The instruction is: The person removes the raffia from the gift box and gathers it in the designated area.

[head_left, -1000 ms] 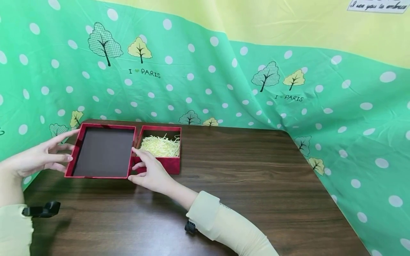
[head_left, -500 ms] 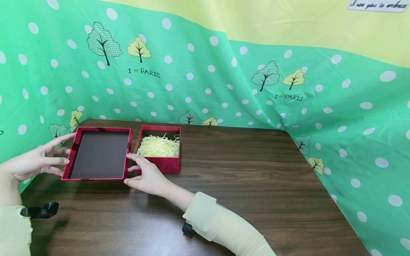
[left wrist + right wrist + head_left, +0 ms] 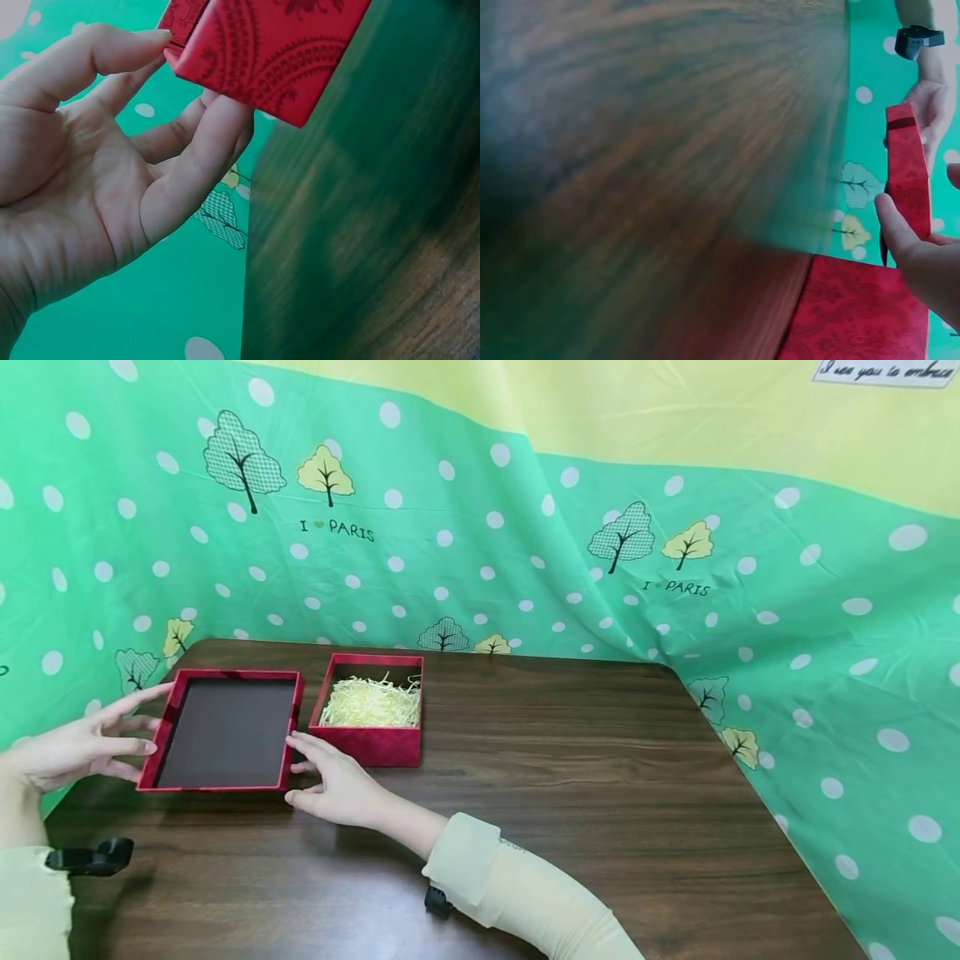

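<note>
Both hands hold a shallow red box lid (image 3: 225, 731), its dark lining facing up, in the head view. My left hand (image 3: 86, 747) grips its left side; in the left wrist view, the thumb lies at the rim of the patterned red lid (image 3: 277, 60) and other fingers reach beneath. My right hand (image 3: 337, 781) holds the opposite side, thumb by the near corner. Right of the lid stands a deeper red box (image 3: 375, 747) filled with pale yellow shredded paper (image 3: 371, 702). The right wrist view shows the lid (image 3: 907, 165) edge-on above the red box (image 3: 855, 315).
A dark wood-grain table (image 3: 570, 802) carries the box and stretches to the right. Behind it and along the sides hangs a green polka-dot curtain (image 3: 480, 560) with printed trees. Black wrist cameras sit at the left sleeve (image 3: 30, 902) and right sleeve (image 3: 525, 893).
Both hands have carried the lid leftward and toward the person, widening the gap between it and the box. The box stays where it was.
</note>
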Motion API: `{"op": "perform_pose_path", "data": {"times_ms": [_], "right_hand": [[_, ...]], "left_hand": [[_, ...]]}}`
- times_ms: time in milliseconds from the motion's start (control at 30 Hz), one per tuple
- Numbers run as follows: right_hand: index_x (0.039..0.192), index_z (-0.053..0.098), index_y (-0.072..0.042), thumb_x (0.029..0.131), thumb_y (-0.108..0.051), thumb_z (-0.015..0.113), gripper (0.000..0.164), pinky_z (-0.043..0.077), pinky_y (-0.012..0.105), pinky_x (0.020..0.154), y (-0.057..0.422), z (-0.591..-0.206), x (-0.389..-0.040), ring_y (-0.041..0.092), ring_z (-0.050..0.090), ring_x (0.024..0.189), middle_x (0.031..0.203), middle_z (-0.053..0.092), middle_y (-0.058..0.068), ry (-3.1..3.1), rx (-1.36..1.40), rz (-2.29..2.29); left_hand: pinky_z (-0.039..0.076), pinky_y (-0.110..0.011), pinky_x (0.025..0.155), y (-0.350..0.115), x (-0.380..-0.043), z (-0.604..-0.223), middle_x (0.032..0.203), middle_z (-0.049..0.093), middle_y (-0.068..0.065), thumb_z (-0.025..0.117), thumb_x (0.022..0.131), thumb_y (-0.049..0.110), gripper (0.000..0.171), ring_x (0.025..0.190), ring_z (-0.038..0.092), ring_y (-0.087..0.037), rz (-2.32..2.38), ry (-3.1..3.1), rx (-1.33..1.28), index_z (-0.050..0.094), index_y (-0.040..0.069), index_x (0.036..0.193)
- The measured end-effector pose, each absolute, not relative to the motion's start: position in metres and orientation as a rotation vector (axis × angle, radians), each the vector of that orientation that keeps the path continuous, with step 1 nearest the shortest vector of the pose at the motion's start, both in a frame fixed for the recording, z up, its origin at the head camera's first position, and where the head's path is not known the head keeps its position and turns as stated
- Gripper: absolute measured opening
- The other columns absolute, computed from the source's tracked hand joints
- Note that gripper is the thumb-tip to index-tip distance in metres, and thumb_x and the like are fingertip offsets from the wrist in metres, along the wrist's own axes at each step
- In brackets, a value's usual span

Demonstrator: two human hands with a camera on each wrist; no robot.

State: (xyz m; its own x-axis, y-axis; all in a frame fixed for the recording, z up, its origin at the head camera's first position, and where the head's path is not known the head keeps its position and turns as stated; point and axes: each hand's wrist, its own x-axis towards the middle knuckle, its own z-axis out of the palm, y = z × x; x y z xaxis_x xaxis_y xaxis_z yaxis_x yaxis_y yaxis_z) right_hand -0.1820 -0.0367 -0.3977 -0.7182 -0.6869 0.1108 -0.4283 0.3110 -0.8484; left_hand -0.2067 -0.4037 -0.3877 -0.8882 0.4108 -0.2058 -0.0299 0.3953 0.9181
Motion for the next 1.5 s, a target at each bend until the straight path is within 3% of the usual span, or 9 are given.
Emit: {"op": "perform_pose_path", "data": {"times_ms": [100, 400, 633, 733, 867, 967, 1200, 1400, 1500], "right_hand": [[0.148, 0.031, -0.012, 0.088, -0.011, 0.065, 0.069, 0.047, 0.007, 0.075, -0.037, -0.401, -0.185, 0.003, 0.055, 0.116, 0.155, 0.025, -0.007, 2.330, -1.013, -1.307], [0.149, 0.030, -0.016, 0.089, -0.020, 0.065, 0.070, 0.036, 0.011, 0.096, -0.033, -0.411, -0.196, -0.001, 0.057, 0.112, 0.154, 0.025, -0.011, 2.299, -0.916, -1.196], [0.149, 0.029, -0.015, 0.088, -0.013, 0.064, 0.071, 0.047, 0.009, 0.076, -0.035, -0.415, -0.198, 0.003, 0.055, 0.117, 0.155, 0.025, -0.010, 2.161, -0.813, -1.272], [0.149, 0.028, -0.015, 0.087, -0.010, 0.065, 0.072, 0.047, 0.010, 0.075, -0.036, -0.417, -0.198, 0.007, 0.055, 0.119, 0.153, 0.029, -0.007, 2.125, -0.784, -1.297], [0.149, 0.027, -0.020, 0.086, -0.009, 0.066, 0.076, 0.045, 0.011, 0.080, -0.036, -0.418, -0.198, 0.007, 0.055, 0.119, 0.140, 0.050, 0.001, 2.111, -0.765, -1.304], [0.149, 0.028, -0.022, 0.085, -0.010, 0.067, 0.075, 0.043, 0.011, 0.083, -0.036, -0.420, -0.198, 0.007, 0.054, 0.120, 0.132, 0.057, 0.004, 2.113, -0.772, -1.290], [0.150, 0.027, -0.016, 0.086, -0.008, 0.065, 0.075, 0.043, 0.010, 0.084, -0.036, -0.419, -0.201, 0.011, 0.049, 0.126, 0.149, 0.038, -0.001, 2.039, -0.758, -1.313], [0.150, 0.025, -0.017, 0.085, -0.006, 0.065, 0.077, 0.046, 0.012, 0.081, -0.037, -0.419, -0.200, 0.012, 0.048, 0.127, 0.153, 0.027, -0.004, 1.949, -0.689, -1.372], [0.150, 0.026, -0.017, 0.085, -0.003, 0.064, 0.077, 0.049, 0.016, 0.081, -0.038, -0.420, -0.199, 0.013, 0.049, 0.127, 0.153, 0.028, -0.003, 1.898, -0.650, -1.413]], "left_hand": [[0.055, -0.047, 0.070, -0.403, -0.207, -0.390, 0.112, 0.049, 0.018, 0.041, 0.098, -0.001, 0.078, 0.095, 0.062, -0.009, 1.504, 2.245, 0.331, -0.001, 0.040, 0.150], [0.054, -0.049, 0.073, -0.396, -0.211, -0.396, 0.114, 0.049, 0.012, 0.043, 0.099, 0.003, 0.077, 0.098, 0.061, -0.010, 1.519, 2.179, 0.325, -0.003, 0.037, 0.151], [0.054, -0.049, 0.074, -0.397, -0.214, -0.403, 0.116, 0.047, 0.013, 0.042, 0.099, 0.005, 0.074, 0.098, 0.059, -0.010, 1.490, 2.146, 0.333, -0.001, 0.037, 0.151], [0.054, -0.049, 0.076, -0.398, -0.216, -0.405, 0.117, 0.044, 0.013, 0.042, 0.100, 0.007, 0.074, 0.098, 0.058, -0.010, 1.473, 2.133, 0.315, -0.001, 0.038, 0.151], [0.053, -0.049, 0.078, -0.399, -0.216, -0.407, 0.120, 0.039, 0.014, 0.043, 0.099, 0.008, 0.075, 0.101, 0.057, -0.007, 1.459, 2.108, 0.300, -0.003, 0.036, 0.151], [0.053, -0.048, 0.080, -0.400, -0.217, -0.408, 0.122, 0.035, 0.013, 0.044, 0.098, 0.008, 0.076, 0.102, 0.056, -0.005, 1.450, 2.087, 0.293, -0.003, 0.036, 0.151], [0.052, -0.050, 0.081, -0.402, -0.220, -0.412, 0.132, 0.027, -0.014, 0.043, 0.098, 0.008, 0.075, 0.101, 0.057, -0.012, 1.433, 2.042, 0.274, -0.002, 0.037, 0.150], [0.051, -0.049, 0.083, -0.405, -0.223, -0.415, 0.121, 0.034, 0.003, 0.041, 0.100, 0.010, 0.073, 0.098, 0.054, -0.012, 1.423, 1.996, 0.277, -0.002, 0.040, 0.150], [0.051, -0.049, 0.083, -0.406, -0.225, -0.415, 0.120, 0.034, 0.004, 0.041, 0.100, 0.011, 0.072, 0.097, 0.054, -0.012, 1.419, 1.988, 0.272, -0.001, 0.041, 0.150]]}}
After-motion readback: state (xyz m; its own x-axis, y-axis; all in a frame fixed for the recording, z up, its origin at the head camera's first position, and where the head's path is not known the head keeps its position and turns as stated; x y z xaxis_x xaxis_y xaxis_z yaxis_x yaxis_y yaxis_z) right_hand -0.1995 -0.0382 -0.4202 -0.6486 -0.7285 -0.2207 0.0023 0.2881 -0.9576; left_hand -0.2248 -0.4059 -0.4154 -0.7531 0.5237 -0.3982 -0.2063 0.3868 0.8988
